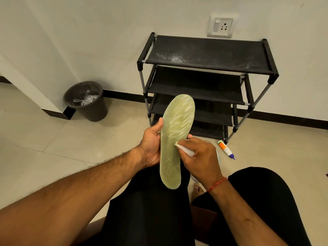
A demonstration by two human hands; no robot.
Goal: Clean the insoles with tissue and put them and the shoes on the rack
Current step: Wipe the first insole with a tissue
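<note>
While left hand (151,144) grips green insole (174,132) by its edge, held up in front of shoe rack (209,55), right hand (202,157) pinches tissue (186,150) onto insole middle. I judge: wiping step. Next move needs strokes toward speckled heel end and firm support from left hand.

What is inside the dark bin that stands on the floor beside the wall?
Inside the bin lies clear crumpled plastic; the front wall of the bin hides anything deeper down.
</note>
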